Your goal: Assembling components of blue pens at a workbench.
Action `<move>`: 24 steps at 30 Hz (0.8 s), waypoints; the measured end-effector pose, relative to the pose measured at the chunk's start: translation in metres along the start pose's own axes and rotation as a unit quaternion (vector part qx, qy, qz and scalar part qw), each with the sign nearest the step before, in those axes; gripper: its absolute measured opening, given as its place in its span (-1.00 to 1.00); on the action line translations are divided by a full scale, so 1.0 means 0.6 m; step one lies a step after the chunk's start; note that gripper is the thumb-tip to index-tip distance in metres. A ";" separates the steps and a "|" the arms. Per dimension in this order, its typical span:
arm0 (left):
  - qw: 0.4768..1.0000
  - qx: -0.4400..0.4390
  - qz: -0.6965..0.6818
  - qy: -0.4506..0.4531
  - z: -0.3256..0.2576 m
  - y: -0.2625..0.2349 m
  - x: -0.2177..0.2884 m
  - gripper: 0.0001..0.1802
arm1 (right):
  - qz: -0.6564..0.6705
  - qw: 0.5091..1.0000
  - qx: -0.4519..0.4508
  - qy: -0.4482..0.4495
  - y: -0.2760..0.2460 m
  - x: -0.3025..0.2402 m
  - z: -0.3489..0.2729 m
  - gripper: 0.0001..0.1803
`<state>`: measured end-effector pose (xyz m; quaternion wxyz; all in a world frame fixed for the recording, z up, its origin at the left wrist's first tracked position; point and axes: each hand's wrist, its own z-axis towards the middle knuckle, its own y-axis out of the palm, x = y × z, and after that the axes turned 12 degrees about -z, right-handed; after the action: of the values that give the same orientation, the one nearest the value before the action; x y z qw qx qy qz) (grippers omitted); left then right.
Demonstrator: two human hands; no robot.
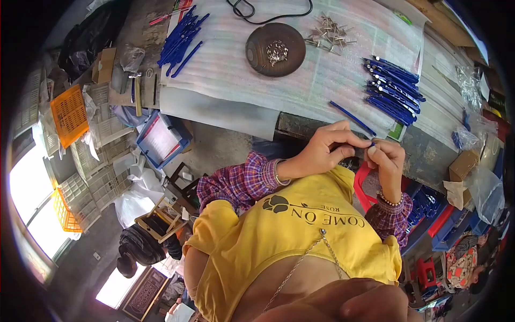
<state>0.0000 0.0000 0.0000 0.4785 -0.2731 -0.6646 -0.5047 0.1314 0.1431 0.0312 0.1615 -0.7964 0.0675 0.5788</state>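
Observation:
Close together at the table's near edge, my left hand (331, 146) and my right hand (387, 161) both pinch a small dark-blue piece (372, 144). Fingertips cover most of it, so its kind cannot be made out. A red strap (360, 185) hangs just below the right hand. On the table just beyond the hands lies a single thin blue strip (352, 117). Past it, to the right, a stack of blue strips (394, 91) shows shiny metal ends. Another bunch of blue strips (181, 42) rests at the far left.
A dark round dish (257, 63) holds small metal bits. Beside it are loose metal pins (330, 35) and a black cord (279, 20). Whitish sheeting (230, 64) covers the table. Blue crates stand below on both sides; a person (142, 247) is at the lower left.

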 end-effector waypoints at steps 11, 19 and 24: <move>0.999 0.005 0.026 0.035 0.004 0.000 -0.002 -0.60 | -0.142 0.977 0.116 -0.105 0.010 -0.015 0.007 -0.88; 1.000 -0.009 -0.016 0.013 -0.003 -0.001 -0.006 -0.62 | 0.191 0.976 0.034 0.095 0.021 0.008 0.004 -0.56; 1.000 0.013 -0.001 0.022 0.002 -0.004 -0.017 -0.63 | 0.187 0.973 0.065 0.120 0.030 0.005 0.007 -0.72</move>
<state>0.0014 0.0017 -0.0102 0.4957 -0.2554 -0.6607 -0.5026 0.1233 0.1277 0.0238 0.0926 -0.8211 0.2714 0.4935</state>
